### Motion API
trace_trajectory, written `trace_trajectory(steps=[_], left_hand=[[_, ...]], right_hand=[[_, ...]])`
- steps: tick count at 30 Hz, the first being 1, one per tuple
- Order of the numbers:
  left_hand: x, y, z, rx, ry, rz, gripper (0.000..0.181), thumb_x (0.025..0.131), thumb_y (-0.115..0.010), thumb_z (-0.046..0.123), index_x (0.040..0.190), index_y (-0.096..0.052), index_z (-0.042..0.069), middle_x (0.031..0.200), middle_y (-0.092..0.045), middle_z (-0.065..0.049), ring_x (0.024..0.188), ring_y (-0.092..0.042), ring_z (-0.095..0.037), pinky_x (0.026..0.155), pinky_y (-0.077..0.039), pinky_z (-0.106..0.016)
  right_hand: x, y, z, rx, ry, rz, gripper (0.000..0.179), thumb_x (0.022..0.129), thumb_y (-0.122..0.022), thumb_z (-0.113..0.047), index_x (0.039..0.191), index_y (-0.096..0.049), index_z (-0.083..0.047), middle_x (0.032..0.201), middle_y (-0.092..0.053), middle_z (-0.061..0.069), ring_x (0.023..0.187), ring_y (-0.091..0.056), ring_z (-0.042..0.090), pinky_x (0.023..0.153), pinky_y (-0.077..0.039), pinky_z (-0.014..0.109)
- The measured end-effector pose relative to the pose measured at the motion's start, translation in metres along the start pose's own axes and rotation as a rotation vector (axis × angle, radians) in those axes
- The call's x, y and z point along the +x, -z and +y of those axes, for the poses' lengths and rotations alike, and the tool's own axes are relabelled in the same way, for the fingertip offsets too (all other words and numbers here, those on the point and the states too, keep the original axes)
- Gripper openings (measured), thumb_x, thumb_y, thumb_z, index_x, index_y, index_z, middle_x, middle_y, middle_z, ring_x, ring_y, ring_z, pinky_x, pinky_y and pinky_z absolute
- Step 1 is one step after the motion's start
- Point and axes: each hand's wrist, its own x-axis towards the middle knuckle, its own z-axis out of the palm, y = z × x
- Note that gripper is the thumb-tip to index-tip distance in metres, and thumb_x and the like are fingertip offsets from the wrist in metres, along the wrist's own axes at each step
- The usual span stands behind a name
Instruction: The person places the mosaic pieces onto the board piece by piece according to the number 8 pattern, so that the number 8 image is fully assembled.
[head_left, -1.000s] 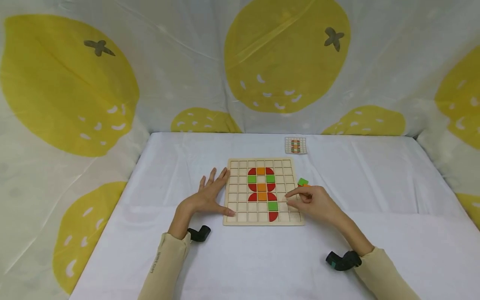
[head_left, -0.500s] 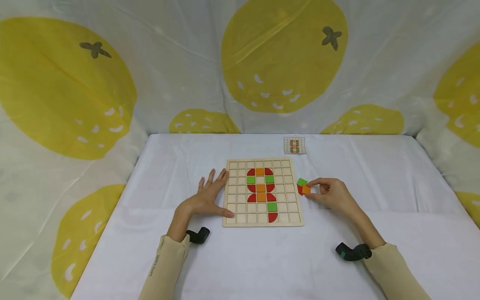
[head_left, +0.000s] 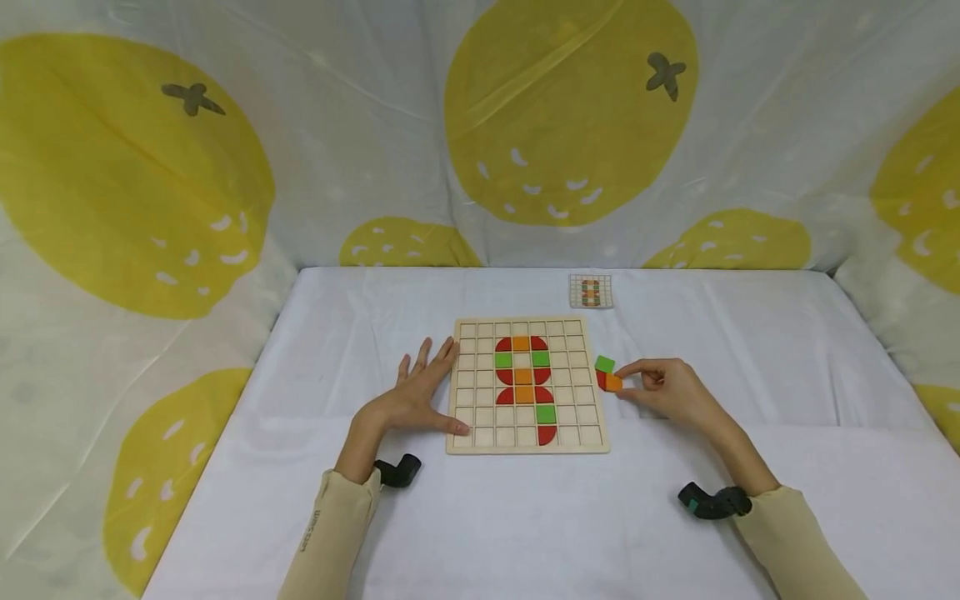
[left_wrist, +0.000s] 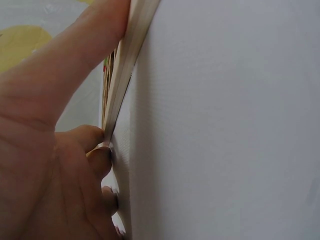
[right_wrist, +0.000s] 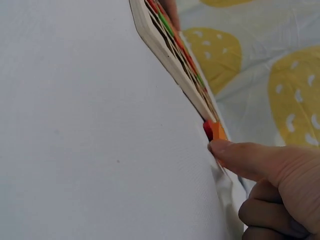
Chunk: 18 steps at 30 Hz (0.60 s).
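A square wooden grid board (head_left: 480, 421) bears red quarter-round, green square and orange square tiles in its middle columns. My left hand (head_left: 408, 402) spreads its fingers along the board's left edge, the thumb over the near left corner; in the left wrist view the thumb touches the board's side (left_wrist: 122, 75). Just off the right edge, thumb and forefinger of my right hand (head_left: 670, 392) pinch an orange square tile (head_left: 613, 382). Against it lies a red tile (head_left: 601, 380), partly hidden, with a green square tile (head_left: 604, 364) behind. The right wrist view shows the orange tile (right_wrist: 218, 131) tilted up at the fingertip.
Behind the board lies a small pattern card (head_left: 591, 292) printed with a similar coloured figure on a grid. A white cloth (head_left: 360, 333) covers the table. Lemon-printed fabric (head_left: 375, 150) hangs at the back and sides.
My right hand has moved right, from above the board's right columns to the loose tiles, and taken hold of the orange tile, which has shifted slightly. My left hand stays in place.
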Motion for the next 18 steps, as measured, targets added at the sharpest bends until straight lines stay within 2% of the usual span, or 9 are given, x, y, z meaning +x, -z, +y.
trace_trajectory(steps=[8,13,18], left_hand=[[0.001,-0.001,-0.001,0.012,0.0,0.003,0.136,0.073,-0.092,0.049,0.168,-0.003,0.011,0.176,0.003,-0.01,0.16,0.02,-0.039,0.126,0.015,-0.066],[0.002,0.0,-0.002,0.009,-0.002,0.006,0.136,0.072,-0.092,0.049,0.168,-0.003,0.011,0.176,0.004,-0.011,0.16,0.021,-0.039,0.125,0.015,-0.066],[0.002,-0.001,-0.001,-0.002,0.001,0.002,0.136,0.073,-0.092,0.049,0.168,-0.003,0.011,0.176,0.004,-0.01,0.16,0.021,-0.038,0.126,0.015,-0.065]], right_hand=[[-0.002,0.0,-0.007,0.009,0.016,0.041,0.03,0.088,-0.084,-0.024,0.112,-0.079,-0.008,0.059,-0.03,-0.007,0.055,-0.029,0.006,0.05,-0.025,0.024],[-0.005,-0.005,-0.026,0.08,0.066,0.01,0.029,0.087,-0.084,-0.02,0.112,-0.078,-0.006,0.061,-0.03,-0.006,0.057,-0.029,0.006,0.051,-0.024,0.025],[-0.01,-0.027,-0.047,0.069,0.139,-0.049,0.024,0.086,-0.086,-0.02,0.107,-0.079,-0.011,0.061,-0.031,-0.007,0.058,-0.031,0.005,0.054,-0.027,0.023]])
